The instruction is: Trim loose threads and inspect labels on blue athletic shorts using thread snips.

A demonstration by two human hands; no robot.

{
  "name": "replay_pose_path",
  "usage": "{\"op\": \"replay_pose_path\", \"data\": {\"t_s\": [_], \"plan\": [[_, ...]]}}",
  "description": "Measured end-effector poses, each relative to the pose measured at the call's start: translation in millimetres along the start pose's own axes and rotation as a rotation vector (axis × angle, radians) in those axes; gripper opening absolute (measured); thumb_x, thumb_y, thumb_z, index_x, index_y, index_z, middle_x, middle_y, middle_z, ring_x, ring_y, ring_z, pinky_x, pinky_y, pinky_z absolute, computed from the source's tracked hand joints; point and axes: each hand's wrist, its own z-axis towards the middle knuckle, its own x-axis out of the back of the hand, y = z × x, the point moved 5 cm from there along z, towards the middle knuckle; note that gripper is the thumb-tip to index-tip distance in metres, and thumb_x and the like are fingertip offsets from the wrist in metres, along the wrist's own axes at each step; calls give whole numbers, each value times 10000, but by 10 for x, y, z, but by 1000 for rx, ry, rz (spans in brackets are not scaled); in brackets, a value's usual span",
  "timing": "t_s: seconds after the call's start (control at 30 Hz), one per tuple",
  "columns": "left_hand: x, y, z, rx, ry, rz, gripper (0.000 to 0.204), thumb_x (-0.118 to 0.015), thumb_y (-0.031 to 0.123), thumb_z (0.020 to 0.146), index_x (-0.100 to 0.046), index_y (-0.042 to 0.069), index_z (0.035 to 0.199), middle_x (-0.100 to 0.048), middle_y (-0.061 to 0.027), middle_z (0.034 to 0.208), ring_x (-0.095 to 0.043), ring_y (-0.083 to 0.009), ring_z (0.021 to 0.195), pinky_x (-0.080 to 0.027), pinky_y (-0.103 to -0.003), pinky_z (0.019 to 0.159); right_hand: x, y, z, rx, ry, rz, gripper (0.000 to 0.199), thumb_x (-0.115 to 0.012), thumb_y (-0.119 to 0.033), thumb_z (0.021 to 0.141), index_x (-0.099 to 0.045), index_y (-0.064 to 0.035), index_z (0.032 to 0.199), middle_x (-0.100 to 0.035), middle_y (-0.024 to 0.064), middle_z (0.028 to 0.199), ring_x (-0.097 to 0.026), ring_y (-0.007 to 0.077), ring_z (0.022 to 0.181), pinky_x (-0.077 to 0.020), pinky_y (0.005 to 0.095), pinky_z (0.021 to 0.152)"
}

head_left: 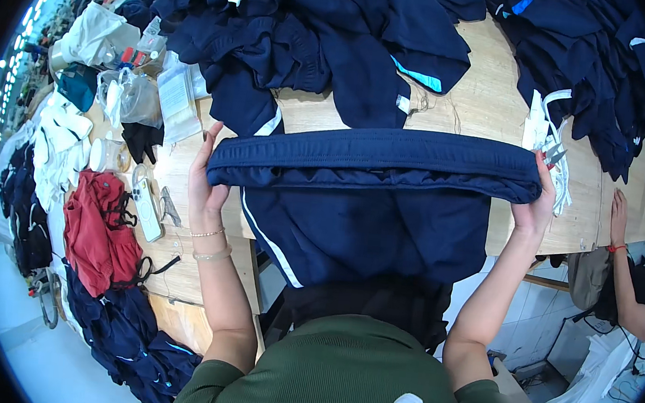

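A pair of navy trousers (382, 222) with an elastic waistband and a white side stripe hangs over the near table edge towards my lap. The waistband is stretched out level between my hands; the leg ends are not visible. My left hand (205, 180) is closed round its left end, thumb and fingers on either side. At the right end my right hand (535, 209) grips the band likewise. Small metal snips (553, 155) show by the right fingertips; whether that hand holds them or they lie on the table, I cannot tell.
Piles of navy garments (275, 44) cover the far side of the wooden table (453, 113). White strips (540, 121) lie at right. A phone (147, 205), a jar (108, 156) and a red garment (101, 228) are at left. Another person's hand (619, 216) rests at far right.
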Motion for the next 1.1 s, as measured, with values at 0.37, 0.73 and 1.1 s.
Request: {"op": "replay_pose_path", "data": {"t_s": [0.37, 0.73, 1.1], "plan": [[-517, 150, -104, -51, -106, 317, 410, -585, 94, 950, -482, 23, 1341, -633, -36, 1024, -640, -124, 874, -530, -252, 782, 80, -223, 126, 102, 95, -612, 198, -669, -138, 907, -663, -19, 1064, -672, 44, 1014, -600, 118, 893, -435, 242, 845], [-410, -323, 62, 24, -82, 183, 314, -549, 70, 980, -510, 14, 1287, -624, -28, 957, -643, -85, 810, -548, -209, 742, 213, 150, 64, -24, -4, -515, 112, -625, -127, 947, -664, -30, 985, -688, 17, 914, -621, 73, 796, -477, 214, 743], [-346, -500, 185, 81, -87, 134, 272, -523, 87, 980, -548, 16, 1241, -611, -46, 1067, -640, -126, 929, -531, -250, 837, 348, 357, 241, -35, 27, -491, 141, -616, -134, 963, -630, -35, 1062, -665, 17, 975, -631, 94, 864, -484, 236, 792]]}}
